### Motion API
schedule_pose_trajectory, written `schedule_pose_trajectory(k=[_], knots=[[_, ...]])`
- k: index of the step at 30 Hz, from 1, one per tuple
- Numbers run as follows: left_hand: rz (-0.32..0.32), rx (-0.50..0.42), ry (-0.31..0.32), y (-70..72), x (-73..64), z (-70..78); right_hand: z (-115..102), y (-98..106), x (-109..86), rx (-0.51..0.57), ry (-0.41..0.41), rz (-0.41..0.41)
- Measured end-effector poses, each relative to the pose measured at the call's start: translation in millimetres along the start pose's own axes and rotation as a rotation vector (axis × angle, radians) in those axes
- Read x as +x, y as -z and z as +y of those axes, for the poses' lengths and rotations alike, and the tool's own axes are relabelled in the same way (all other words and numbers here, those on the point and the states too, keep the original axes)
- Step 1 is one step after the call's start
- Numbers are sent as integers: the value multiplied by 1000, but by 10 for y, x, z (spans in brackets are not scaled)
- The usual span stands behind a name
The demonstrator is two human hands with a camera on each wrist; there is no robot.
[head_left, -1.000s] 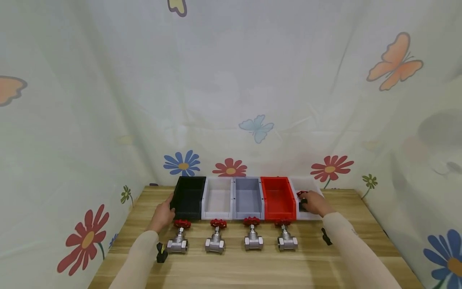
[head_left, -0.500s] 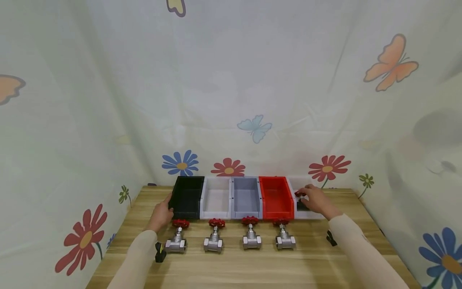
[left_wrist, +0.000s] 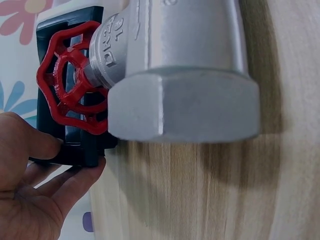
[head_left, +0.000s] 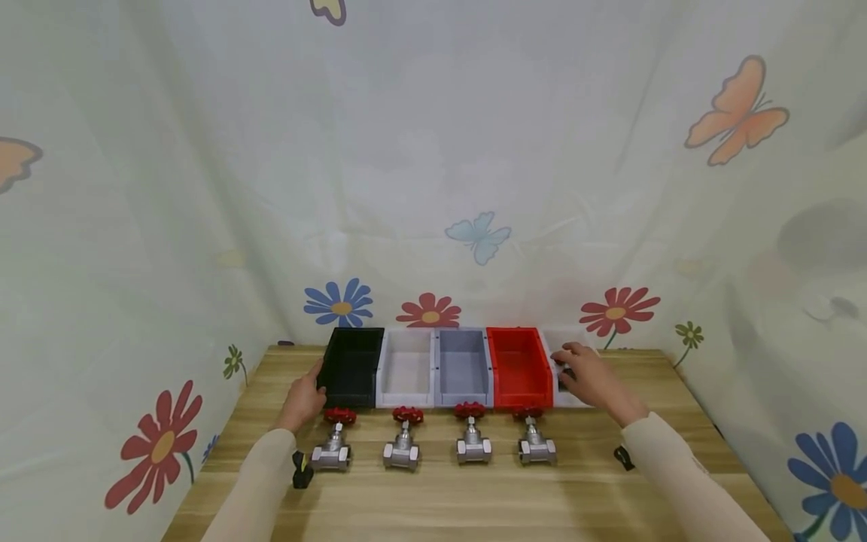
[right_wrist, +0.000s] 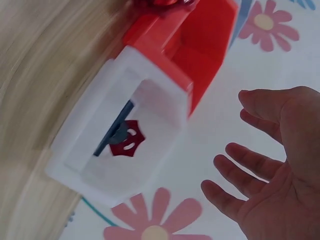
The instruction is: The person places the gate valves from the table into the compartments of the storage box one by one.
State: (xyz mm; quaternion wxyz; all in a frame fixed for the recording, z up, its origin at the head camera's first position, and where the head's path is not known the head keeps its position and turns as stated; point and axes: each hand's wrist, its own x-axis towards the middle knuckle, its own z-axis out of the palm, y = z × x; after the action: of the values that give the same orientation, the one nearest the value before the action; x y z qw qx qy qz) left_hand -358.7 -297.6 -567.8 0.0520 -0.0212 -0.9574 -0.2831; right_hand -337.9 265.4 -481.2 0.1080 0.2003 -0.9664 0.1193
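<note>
My left hand (head_left: 302, 397) grips the left side wall of the black bin (head_left: 355, 367), thumb inside the rim and fingers against the outside in the left wrist view. Over the white bin at the right end (right_wrist: 85, 145) hovers my right hand (head_left: 594, 380), its fingers spread and nothing between them. Inside that bin lies a piece with a red handwheel (right_wrist: 131, 141) on a dark bar-shaped part; in the head view the right hand mostly hides it. Right of the black bin, a grey valve with a red handwheel (left_wrist: 75, 80) looms close in the left wrist view.
A white bin (head_left: 406, 399), a grey bin (head_left: 463, 399) and a red bin (head_left: 520, 399) stand side by side between the outer two. Several metal valves with red wheels (head_left: 473, 444) stand in a row in front on the wooden table (head_left: 433, 500). A floral curtain (head_left: 406, 150) hangs behind.
My right hand has let go of the red-wheeled piece in the right-hand white bin, opened its fingers and drawn up and slightly right. The left hand stays on the black bin.
</note>
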Motion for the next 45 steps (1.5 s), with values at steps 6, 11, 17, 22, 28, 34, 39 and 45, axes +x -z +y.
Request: schedule_pose_trajectory(k=[6,11,17,22,28,34,39,45], knots=[[1,1,1,-10,-11,-8,-155,16,-80,-19,91,55],[0,-8,7,-6,-5,-5,-264,13,-160,4,96,17],[1,-1,13,-2,-14,-2,-360,-18,-279,29,66,-98],[9,7,10,9,-15,34,-416,-75,-364,61,69,-115],[9,24,9,25,-28,48,-469,-152,-442,67,87,-111],[15,19,4,24,-36,49,-548,-233,-483,104,-3,-157],[16,15,6,14,-34,47,-598,-313,-499,92,-28,-187],[22,13,-3,-6,-18,16,-626,-407,-529,82,2,-174]])
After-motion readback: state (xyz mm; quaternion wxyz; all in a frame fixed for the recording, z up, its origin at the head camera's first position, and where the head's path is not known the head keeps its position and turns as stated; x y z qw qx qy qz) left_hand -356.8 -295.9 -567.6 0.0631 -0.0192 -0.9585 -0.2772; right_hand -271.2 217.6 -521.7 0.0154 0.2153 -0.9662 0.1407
